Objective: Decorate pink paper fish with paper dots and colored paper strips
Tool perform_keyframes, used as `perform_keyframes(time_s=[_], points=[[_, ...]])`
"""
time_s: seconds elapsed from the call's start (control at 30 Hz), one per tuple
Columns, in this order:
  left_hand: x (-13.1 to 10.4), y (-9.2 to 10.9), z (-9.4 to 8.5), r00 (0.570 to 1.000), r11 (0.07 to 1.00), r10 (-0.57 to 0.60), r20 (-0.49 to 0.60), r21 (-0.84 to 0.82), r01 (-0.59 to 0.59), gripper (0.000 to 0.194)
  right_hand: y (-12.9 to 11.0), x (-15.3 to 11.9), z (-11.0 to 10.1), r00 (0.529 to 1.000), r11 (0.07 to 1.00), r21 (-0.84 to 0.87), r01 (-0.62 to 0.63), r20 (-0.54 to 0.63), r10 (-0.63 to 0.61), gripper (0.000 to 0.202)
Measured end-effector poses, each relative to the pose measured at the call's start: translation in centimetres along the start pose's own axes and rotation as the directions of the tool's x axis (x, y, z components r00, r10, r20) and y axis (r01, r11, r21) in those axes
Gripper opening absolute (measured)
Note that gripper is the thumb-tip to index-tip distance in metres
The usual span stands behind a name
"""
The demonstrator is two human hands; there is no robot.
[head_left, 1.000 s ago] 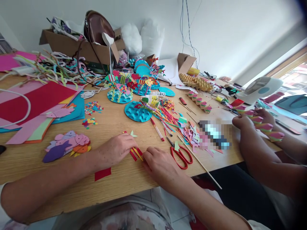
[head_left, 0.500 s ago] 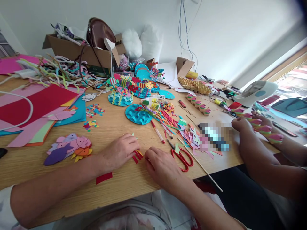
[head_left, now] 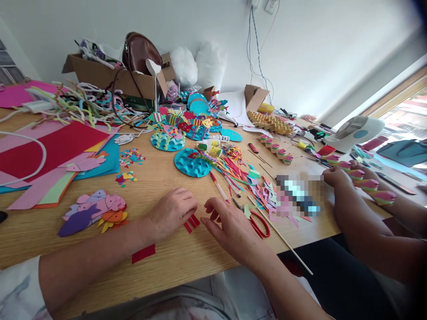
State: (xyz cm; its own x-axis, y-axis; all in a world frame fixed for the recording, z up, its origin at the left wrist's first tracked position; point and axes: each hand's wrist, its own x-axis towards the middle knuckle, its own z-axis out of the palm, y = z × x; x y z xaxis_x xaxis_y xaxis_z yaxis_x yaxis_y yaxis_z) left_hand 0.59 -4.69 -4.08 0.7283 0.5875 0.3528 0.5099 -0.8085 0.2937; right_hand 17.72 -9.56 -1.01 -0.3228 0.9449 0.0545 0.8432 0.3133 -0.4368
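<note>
My left hand (head_left: 175, 209) rests low over the wooden table with its fingers curled down and together. Whatever its fingertips hold is hidden behind them. Several narrow red paper strips (head_left: 191, 223) stick out below those fingertips. To their right, my right hand (head_left: 228, 224) hovers with fingers and thumb apart, and nothing shows between them. A red paper piece (head_left: 143, 254) lies beside my left wrist. Just beyond my right hand are red-handled scissors (head_left: 258, 224). A pile of paper fish (head_left: 95, 211) in purple, pink and orange sits left of my left forearm.
Coloured paper sheets (head_left: 50, 155) are stacked at left. Blue wavy discs (head_left: 192, 162), paper scraps (head_left: 267, 193) and a thin wooden stick (head_left: 283, 240) lie beyond my hands. At right, another person's hands (head_left: 336, 178) hold a pink-and-green folded strip (head_left: 367, 181).
My right hand has opened its fingers and drawn slightly back from the strips. My left hand has shifted a little right. Green and yellow paper bits by its fingers no longer show.
</note>
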Motion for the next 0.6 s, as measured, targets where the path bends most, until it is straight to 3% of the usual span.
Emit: perform_keyframes(time_s=[0.13,0.3,0.47,0.6], points=[[0.0,-0.2,0.3,0.999,0.996,-0.028,-0.032,-0.088,0.025,0.014,0.1,0.4,1.0,0.995,0.988,0.147,0.048,-0.090,-0.035,0.014],[0.1,-0.1,0.6,0.999,0.994,-0.023,-0.040,-0.111,0.018,0.014,0.3,1.2,2.0,0.979,0.985,0.123,0.120,-0.180,-0.097,0.010],[0.0,-0.7,-0.4,1.000,0.986,-0.020,-0.022,-0.165,0.017,0.008,0.8,1.5,2.2,0.980,0.980,0.171,0.103,-0.185,-0.070,0.012],[-0.9,-2.0,-1.7,0.999,0.993,-0.032,0.008,-0.114,0.033,0.024,0.8,1.3,2.2,0.986,0.976,0.210,0.060,-0.163,-0.025,0.011]])
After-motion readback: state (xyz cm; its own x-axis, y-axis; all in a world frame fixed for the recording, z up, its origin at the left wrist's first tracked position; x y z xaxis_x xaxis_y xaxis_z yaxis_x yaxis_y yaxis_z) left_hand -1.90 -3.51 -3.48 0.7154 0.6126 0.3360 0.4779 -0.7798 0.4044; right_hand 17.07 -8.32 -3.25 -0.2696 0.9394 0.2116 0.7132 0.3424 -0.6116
